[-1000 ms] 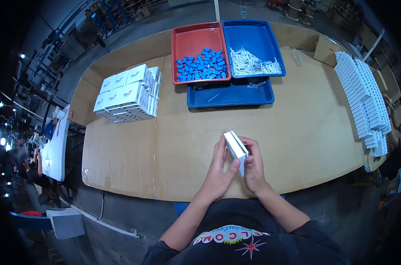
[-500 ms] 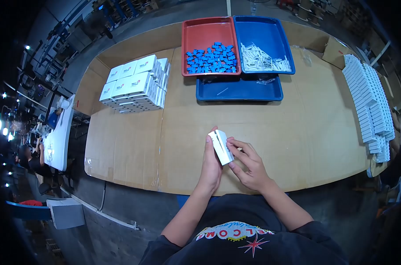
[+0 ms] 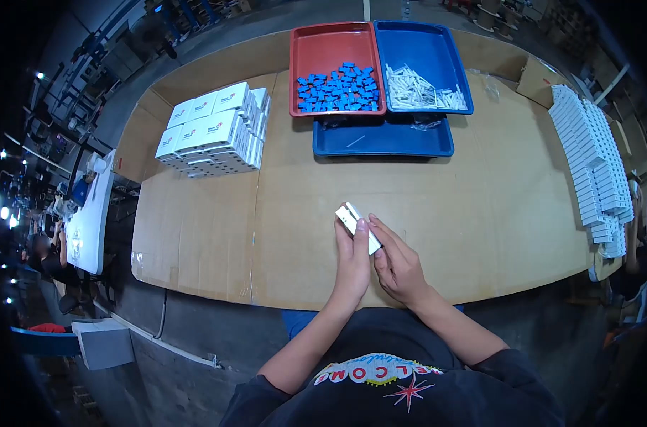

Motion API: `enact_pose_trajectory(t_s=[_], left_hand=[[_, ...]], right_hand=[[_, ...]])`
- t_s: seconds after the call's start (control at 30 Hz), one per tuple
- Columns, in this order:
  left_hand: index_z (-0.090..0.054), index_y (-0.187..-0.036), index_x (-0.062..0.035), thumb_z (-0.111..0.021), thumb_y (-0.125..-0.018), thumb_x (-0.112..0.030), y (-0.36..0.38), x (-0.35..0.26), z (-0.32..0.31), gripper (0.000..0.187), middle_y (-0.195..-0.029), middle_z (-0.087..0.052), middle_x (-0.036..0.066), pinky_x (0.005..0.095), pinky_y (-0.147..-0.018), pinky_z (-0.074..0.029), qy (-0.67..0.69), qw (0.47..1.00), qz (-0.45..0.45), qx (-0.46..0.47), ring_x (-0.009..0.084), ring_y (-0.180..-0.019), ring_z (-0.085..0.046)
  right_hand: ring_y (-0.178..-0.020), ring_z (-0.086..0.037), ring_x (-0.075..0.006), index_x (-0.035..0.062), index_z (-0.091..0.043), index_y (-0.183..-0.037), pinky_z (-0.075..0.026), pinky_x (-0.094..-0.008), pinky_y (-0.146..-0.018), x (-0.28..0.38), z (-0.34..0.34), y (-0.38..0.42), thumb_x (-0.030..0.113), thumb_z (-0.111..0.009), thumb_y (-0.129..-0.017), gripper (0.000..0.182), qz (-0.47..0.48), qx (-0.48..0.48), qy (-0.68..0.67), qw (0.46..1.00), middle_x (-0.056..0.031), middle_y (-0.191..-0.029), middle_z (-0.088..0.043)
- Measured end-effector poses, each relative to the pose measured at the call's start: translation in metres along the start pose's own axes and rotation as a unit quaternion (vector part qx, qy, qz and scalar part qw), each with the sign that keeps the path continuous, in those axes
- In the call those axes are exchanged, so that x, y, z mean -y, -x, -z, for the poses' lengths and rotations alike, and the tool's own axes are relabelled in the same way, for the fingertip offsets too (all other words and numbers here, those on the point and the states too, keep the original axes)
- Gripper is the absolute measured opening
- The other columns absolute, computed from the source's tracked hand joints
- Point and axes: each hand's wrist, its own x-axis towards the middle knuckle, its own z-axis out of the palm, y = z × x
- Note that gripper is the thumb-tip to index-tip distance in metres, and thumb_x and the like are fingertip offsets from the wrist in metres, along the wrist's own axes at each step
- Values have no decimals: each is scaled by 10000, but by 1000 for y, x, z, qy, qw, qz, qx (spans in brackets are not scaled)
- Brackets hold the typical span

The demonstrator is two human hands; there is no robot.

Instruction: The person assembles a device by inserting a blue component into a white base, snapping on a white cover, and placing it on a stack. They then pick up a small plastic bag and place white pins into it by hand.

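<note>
A small white plastic box with a dark slot along one face is held up over the near part of the table, tilted. My left hand wraps its left side, the thumb lying across the slotted face. My right hand closes round the right side, its fingers along the edge. Parts of the box are hidden behind my fingers. Beyond, a red tray carries small blue plastic parts, and a blue tray carries thin white pieces.
Stacked white boxes with printed tops stand at the left. Rows of white slotted parts line the right edge. Under the two trays sits a lower blue tray. The cardboard-covered table has raised back edges. A person sits far left.
My left thumb has moved from the box's side onto its slotted face. The right fingers now lie closer along the box. The whole view has shifted slightly.
</note>
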Motion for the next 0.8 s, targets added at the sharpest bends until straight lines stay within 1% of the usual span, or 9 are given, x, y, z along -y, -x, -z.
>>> enact_pose_trajectory(t_s=[0.13,0.2,0.33,0.43,0.53,0.63,0.7,0.8], left_hand=[[-169,-1634,-12,-438,-1147,-331,-2,1,1,642,-1450,-450,182,337,-1113,-393,-33,999,-2,-8,223,-1306,-475],[-132,-1655,-18,-435,-1147,-334,-2,-3,2,670,-1483,-433,197,340,-1123,-388,-44,999,6,-10,237,-1324,-470],[-135,-1656,-26,-436,-1147,-332,-2,-3,3,666,-1507,-415,202,339,-1118,-392,-44,999,17,-9,241,-1332,-467],[-131,-1659,-32,-428,-1147,-335,-1,-4,1,665,-1520,-403,202,338,-1116,-392,-43,999,29,-11,247,-1337,-465],[-127,-1663,-44,-413,-1146,-347,-2,2,-1,664,-1529,-395,199,340,-1120,-386,-43,999,19,-27,252,-1343,-459],[-127,-1666,-59,-400,-1146,-359,0,7,-3,660,-1537,-385,196,344,-1133,-370,-22,999,19,-28,254,-1358,-442],[-132,-1667,-70,-396,-1145,-361,0,11,-4,654,-1542,-378,195,347,-1143,-358,-8,1000,15,-25,254,-1370,-428],[-141,-1666,-78,-396,-1143,-351,-2,20,-3,642,-1538,-375,193,341,-1146,-349,-20,1000,7,-18,250,-1372,-420]], right_hand=[[-1224,-672,-399,-67,-560,-1418,-573,-412,-996,3,-2,2,8,-588,-973,453,-27,17,-26,999,-273,-1404,-622],[-1194,-685,-395,-65,-547,-1432,-581,-414,-971,2,-3,1,14,-581,-980,461,-17,24,-24,999,-268,-1389,-632],[-1122,-711,-390,-64,-507,-1468,-594,-417,-916,-1,-1,4,25,-584,-986,495,-38,54,-28,997,-267,-1363,-643],[-1078,-721,-395,-61,-487,-1483,-598,-417,-888,1,-1,6,37,-575,-996,504,-77,68,-34,994,-269,-1353,-645],[-1066,-723,-398,-58,-478,-1488,-600,-418,-886,-2,-2,6,47,-562,-1005,502,-58,71,-23,995,-273,-1351,-645],[-1074,-722,-401,-56,-483,-1485,-600,-421,-893,-6,-5,8,56,-549,-1012,491,-32,55,-15,998,-275,-1359,-642],[-1083,-722,-402,-58,-483,-1483,-603,-423,-892,-6,-3,9,54,-548,-1010,491,-29,48,-8,998,-275,-1365,-640],[-1084,-724,-402,-63,-485,-1480,-609,-424,-884,-8,-2,12,43,-550,-1004,492,-27,39,0,999,-274,-1362,-643]])
